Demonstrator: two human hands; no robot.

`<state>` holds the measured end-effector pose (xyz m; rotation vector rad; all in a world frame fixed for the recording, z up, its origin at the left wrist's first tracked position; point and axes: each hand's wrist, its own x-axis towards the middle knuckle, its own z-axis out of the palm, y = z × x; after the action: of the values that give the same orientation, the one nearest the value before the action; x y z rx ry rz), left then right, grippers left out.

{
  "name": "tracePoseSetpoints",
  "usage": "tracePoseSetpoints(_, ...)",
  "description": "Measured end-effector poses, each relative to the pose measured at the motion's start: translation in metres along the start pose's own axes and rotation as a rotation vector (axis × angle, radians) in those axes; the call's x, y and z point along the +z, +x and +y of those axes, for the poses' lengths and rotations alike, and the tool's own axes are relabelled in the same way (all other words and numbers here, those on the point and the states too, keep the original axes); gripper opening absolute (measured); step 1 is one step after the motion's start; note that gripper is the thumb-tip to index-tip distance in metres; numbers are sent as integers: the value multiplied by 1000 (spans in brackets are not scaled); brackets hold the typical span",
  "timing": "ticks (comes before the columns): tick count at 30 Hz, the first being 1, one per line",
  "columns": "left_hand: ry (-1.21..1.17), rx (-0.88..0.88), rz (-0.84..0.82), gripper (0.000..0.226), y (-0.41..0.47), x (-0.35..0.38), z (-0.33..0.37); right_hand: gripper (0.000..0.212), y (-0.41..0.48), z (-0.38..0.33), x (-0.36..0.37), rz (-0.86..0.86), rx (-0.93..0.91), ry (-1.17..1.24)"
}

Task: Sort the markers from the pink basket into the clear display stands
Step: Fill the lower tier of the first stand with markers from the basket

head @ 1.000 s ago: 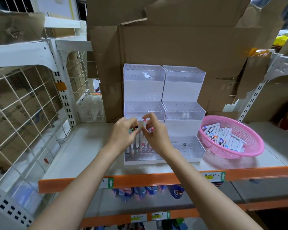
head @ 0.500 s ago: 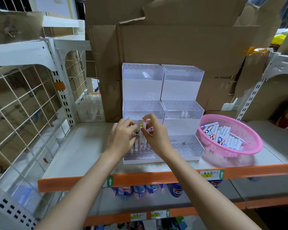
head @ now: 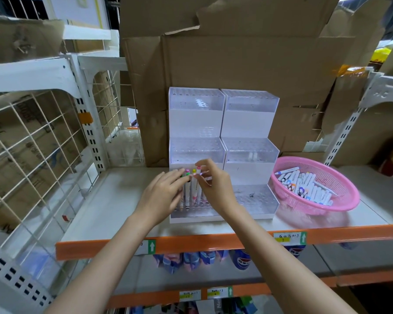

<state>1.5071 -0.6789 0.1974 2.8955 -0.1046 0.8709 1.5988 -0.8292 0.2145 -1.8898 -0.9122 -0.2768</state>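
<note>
Standing at the shelf (head: pixel 114 200), the person is pinching one marker (head: pixel 198 170) just under its pink cap, thumb and fingertips of the right hand (head: pixel 213 186) curled round it. That marker is standing upright, long axis vertical and cap pointing up, its lower end down in the bottom tier of the left display stand (head: pixel 196 123). The left hand (head: pixel 161 196) is lying relaxed, fingers fairly straight, fingertips touching the standing markers (head: pixel 187 191) just beside it; these are also pointing cap up, side by side in the same tier. The right display stand (head: pixel 251 123) is touching the left one. Near it, further right, the pink basket (head: pixel 347 203) is holding loose markers (head: pixel 304 186), all lying flat and pointing in mixed directions.
</note>
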Motion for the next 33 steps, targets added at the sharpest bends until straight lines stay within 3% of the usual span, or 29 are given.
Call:
tracePoseSetpoints(13, -1, -17, -30, 52, -1, -3, 0, 14, 2, -5, 1, -65, -31, -102)
tracePoseSetpoints(22, 8, -39, -101, 66, -5, -2, -2, 2, -5, 8, 5, -24, -124, -194)
tracePoseSetpoints(33, 10, -54, -134, 65, -4, -5, 1, 10, 4, 2, -5, -107, 19, -340)
